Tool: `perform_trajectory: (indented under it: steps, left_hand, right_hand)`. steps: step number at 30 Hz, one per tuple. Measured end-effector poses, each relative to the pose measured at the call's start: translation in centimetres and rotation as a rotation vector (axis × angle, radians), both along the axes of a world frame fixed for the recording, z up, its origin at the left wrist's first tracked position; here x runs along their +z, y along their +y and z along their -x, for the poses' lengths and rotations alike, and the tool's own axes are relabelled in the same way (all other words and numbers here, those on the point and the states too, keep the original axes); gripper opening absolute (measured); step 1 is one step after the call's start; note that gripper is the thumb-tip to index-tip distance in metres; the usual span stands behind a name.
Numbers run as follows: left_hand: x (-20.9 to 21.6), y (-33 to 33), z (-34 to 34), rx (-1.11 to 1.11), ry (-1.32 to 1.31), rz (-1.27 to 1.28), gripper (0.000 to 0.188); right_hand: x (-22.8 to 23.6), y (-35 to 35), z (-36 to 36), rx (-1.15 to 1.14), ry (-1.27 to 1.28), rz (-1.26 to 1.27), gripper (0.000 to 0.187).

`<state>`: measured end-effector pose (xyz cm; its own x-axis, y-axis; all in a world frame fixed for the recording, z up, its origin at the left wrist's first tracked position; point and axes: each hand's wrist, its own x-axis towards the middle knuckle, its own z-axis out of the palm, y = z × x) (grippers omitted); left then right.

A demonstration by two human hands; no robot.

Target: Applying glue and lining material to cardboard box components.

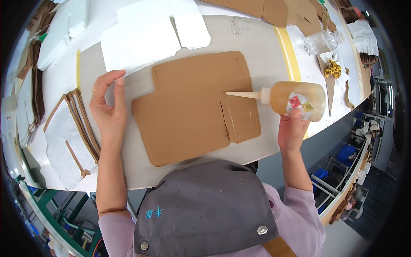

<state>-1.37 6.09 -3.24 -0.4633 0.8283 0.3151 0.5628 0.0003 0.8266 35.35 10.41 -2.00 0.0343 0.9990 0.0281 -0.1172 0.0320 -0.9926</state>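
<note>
My right hand (292, 130) grips a squeeze bottle (274, 100) of amber liquid, which looks like glue. The bottle lies tilted on its side, its long pale nozzle pointing left over the side flap of a brown die-cut paper sheet (188, 107). A thin wet-looking line runs along that flap. The sheet lies flat on a grey board (265, 55) in front of me. Left of the sheet is my left hand (107, 96), raised with fingers loosely curved towards the thumb and nothing seen between them.
Stacked white-and-brown paper pieces (70, 137) lie at the left table edge. White cut sheets (141, 38) are beyond the brown sheet, with more brown sheets (274, 10) at the far edge. A clear plastic bottle (321, 42) and a yellow patterned scrunchie-like item (332, 68) sit at right.
</note>
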Motion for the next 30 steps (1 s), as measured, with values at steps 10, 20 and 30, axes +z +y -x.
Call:
perform_trajectory:
  steps: [10, 20, 30]
  left_hand:
    - [0.4, -0.3, -0.1, 0.018, 0.040, 0.013, 0.011]
    - [-0.2, -0.2, 0.1, 0.003, 0.035, -0.041, 0.010]
    - [7.8, -4.7, -1.7, -0.086, -0.372, -0.140, 0.015]
  right_hand:
    - [0.8, 0.4, 3.0, 0.008, -0.012, 0.146, 0.058]
    - [-1.4, -4.5, -2.6, 0.064, -0.091, 0.152, 0.076]
    - [-1.1, -9.4, 4.9, 0.175, -0.155, -0.147, 0.082]
